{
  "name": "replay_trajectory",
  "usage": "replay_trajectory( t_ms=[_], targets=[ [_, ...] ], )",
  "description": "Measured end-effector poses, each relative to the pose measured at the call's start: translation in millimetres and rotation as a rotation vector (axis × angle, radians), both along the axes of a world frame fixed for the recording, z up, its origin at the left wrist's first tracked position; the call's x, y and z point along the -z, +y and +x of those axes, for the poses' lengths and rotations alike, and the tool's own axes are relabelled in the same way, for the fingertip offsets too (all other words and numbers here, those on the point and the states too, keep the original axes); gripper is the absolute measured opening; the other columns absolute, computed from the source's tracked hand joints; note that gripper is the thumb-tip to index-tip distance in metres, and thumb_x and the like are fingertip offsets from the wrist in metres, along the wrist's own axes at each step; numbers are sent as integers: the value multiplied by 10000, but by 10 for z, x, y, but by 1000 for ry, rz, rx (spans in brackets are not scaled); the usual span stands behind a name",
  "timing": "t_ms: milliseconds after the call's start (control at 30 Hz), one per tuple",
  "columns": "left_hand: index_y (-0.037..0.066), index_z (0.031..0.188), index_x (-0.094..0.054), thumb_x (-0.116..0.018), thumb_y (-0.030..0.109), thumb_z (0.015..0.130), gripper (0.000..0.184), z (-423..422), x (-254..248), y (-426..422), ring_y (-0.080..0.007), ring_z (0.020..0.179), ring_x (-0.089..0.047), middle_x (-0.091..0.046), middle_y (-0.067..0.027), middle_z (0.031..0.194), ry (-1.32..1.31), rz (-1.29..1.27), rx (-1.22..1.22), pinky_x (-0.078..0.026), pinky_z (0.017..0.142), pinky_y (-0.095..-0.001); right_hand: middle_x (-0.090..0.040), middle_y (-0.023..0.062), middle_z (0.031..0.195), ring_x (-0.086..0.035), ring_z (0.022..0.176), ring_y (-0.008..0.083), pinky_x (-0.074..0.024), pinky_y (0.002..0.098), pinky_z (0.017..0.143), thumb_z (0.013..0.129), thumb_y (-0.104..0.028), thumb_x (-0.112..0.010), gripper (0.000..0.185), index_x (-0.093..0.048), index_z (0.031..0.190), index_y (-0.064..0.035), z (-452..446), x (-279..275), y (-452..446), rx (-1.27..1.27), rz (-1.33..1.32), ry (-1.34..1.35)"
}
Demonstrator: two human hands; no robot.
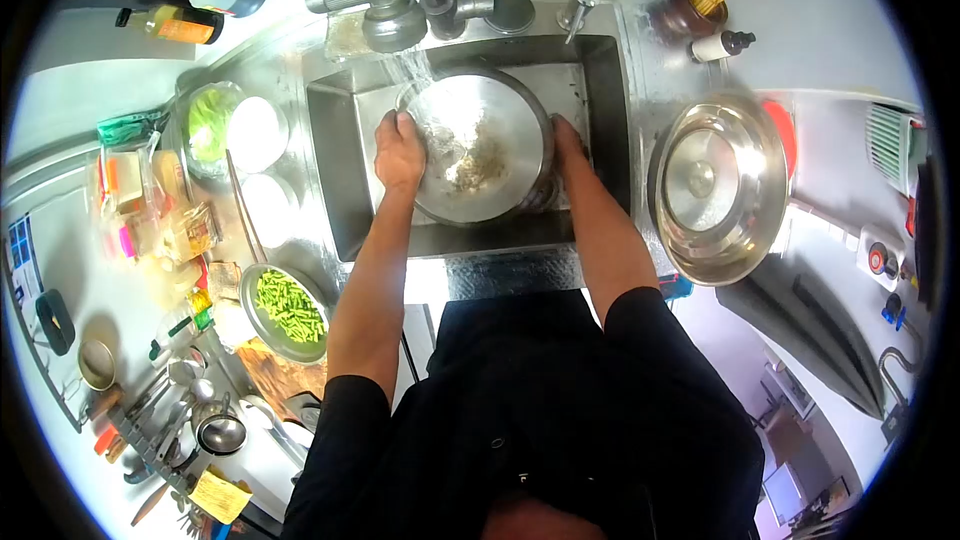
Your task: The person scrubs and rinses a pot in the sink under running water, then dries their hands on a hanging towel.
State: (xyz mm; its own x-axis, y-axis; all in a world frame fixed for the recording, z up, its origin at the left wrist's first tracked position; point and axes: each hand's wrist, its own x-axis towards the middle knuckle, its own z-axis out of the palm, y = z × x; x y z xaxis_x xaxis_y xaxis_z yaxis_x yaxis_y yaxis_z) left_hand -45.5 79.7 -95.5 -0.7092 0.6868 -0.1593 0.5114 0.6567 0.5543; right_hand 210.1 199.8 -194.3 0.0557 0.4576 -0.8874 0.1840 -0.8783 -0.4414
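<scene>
A round metal pan [430,190] is held over the sink [605,90], with small brownish bits in the liquid inside it. My left hand [400,152] grips its left rim, the thumb on top. On the opposite side my right hand [568,143] holds the rim, its fingers partly hidden by the pan. Water runs from the faucet [395,25] at the pan's upper left edge.
Right of the sink sits a large metal bowl [715,230]. To the left are white bowls [262,135], lettuce in a bowl [210,125] and a pan of cut green vegetables [290,308]. A brush holder [690,12] stands at the upper right.
</scene>
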Motion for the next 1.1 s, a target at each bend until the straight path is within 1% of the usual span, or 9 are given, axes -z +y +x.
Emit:
replay_trajectory(
  t_ms=[67, 233, 333, 400, 467, 633, 700, 867, 1100],
  targets=[
    [15, 1374, -525, -366, 428, 1041, 553, -73, -5, 8, -425, 1220, -557, -557, -232, 1367, -1, -10, 6, -436, 1031, -488, -559, 196, 1394, -530, 1236, 348, -416, 453, 1009, 920, -412, -503, 588, -580, 1304, 27, 107, 928, 30, 32, -33, 65],
    [24, 1365, -532, -431, 456, 1020, 562, -62, -110, 105, -416, 1213, -558, -566, -235, 1337, 85, -55, 18, -427, 1045, -468, -532, 199, 1438, -494, 1298, 361, -385, 484, 1083, 966, -428, -483, 603, -524, 1376, 12, 181, 684, -41, 249, -167, 381],
    [19, 1352, -542, -515, 413, 993, 534, 129, -109, 368, -395, 1250, -526, -586, -217, 1311, 314, 100, 194, -356, 1103, -542, -551, 199, 1411, -508, 1288, 352, -381, 488, 1093, 998, -458, -485, 606, -531, 1366, 22, 271, 483, 24, 186, -60, 504],
    [12, 1347, -544, -536, 394, 985, 526, 313, -296, 558, -392, 1269, -509, -594, -203, 1305, 440, 186, 286, -326, 1118, -581, -529, 240, 1421, -554, 1255, 366, -430, 466, 1057, 976, -418, -610, 673, -484, 1418, 72, 228, 273, 23, 148, -23, 458],
    [29, 1333, -572, -542, 385, 985, 499, 425, -507, 673, -394, 1345, -449, -584, -174, 1343, 221, 287, 446, -267, 1130, -642, -544, 234, 1406, -563, 1243, 359, -442, 455, 1044, 975, -405, -624, 661, -491, 1410, 73, 175, -8, 30, 152, -16, 347],
    [112, 1342, -607, -511, 365, 1006, 432, 143, -471, 486, -385, 1428, -373, -496, -164, 1477, 246, 286, 412, -210, 1167, -620, -608, 207, 1329, -605, 1159, 323, -466, 411, 987, 986, -369, -630, 602, -529, 1365, 87, -8, -637, 20, 120, 73, 323],
    [115, 1386, -579, -464, 369, 1029, 453, -52, -530, 336, -379, 1444, -355, -461, -182, 1510, 52, 445, 281, -197, 1175, -610, -614, 201, 1317, -605, 1146, 306, -467, 404, 978, 989, -363, -625, 585, -543, 1351, 90, -179, -964, 53, 58, 100, 307],
    [51, 1415, -547, -391, 439, 1051, 554, -508, -348, 164, -359, 1470, -311, -402, -218, 1548, -217, 449, 36, -214, 1211, -384, -649, 177, 1253, -610, 1097, 242, -474, 356, 935, 998, -361, -610, 562, -575, 1307, 107, -608, -1488, 113, -180, 287, 349],
    [4, 1395, -550, -500, 409, 1025, 552, -600, -381, -175, -322, 1414, -425, -492, -197, 1492, -740, 489, -81, -306, 1170, -365, -685, 68, 1073, -578, 889, 156, -454, 292, 782, 1010, -348, -593, 445, -650, 1216, 42, -937, -2158, -2, -410, 478, 148]
  ],
)
